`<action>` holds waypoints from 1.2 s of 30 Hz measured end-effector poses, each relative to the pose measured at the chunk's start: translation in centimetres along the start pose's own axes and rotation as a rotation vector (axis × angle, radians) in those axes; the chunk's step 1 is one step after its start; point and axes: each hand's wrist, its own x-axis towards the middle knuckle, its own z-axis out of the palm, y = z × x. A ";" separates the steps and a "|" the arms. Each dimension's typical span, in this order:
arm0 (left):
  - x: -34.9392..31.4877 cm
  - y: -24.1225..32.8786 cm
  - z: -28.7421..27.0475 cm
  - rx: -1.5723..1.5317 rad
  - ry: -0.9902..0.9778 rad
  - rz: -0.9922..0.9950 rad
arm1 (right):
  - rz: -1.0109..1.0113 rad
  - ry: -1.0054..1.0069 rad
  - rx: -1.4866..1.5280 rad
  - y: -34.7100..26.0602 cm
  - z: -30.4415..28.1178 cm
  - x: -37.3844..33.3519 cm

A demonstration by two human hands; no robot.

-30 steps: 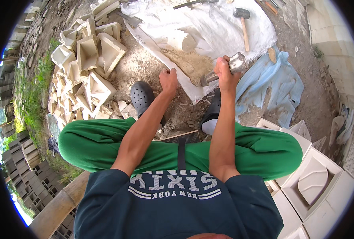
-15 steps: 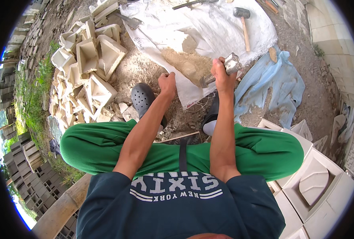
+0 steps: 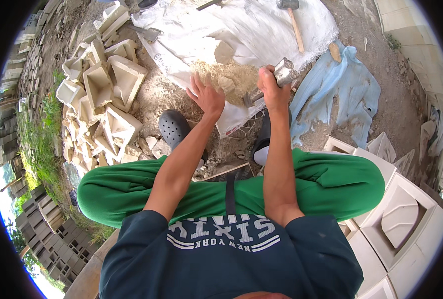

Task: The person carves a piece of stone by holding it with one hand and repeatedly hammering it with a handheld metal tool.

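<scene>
My left hand (image 3: 210, 98) is open, fingers spread, just over the near left edge of a white woven sack (image 3: 266, 25) laid on the ground. Beside its fingertips lies a heap of sandy crumbs (image 3: 234, 79) with a pale stone chunk (image 3: 223, 53) behind it. In my right hand (image 3: 274, 94), at the right of the heap, is a hand tool (image 3: 284, 73) with a shiny silver rounded end above the fist. Its dark, flat blade end shows below left of the fist, near the sack. The gripped middle of the tool is hidden by my fingers.
A mallet (image 3: 295, 25) lies at the sack's far right. Blue cloth (image 3: 336, 89) is spread on the right. Broken pale block pieces (image 3: 99, 84) are piled on the left. Pale blocks with hollows (image 3: 416, 249) stand near right. A dark clog (image 3: 173, 127) is on my left foot.
My left hand, closed at the sack's edge before, has opened and moved up toward the crumbs. My right hand still grips the tool, slightly shifted. The head view has shifted a little.
</scene>
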 end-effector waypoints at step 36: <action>6.2 -1.3 -0.1 0.159 -0.465 0.413 | -0.033 0.056 -0.067 -0.3 1.0 -0.3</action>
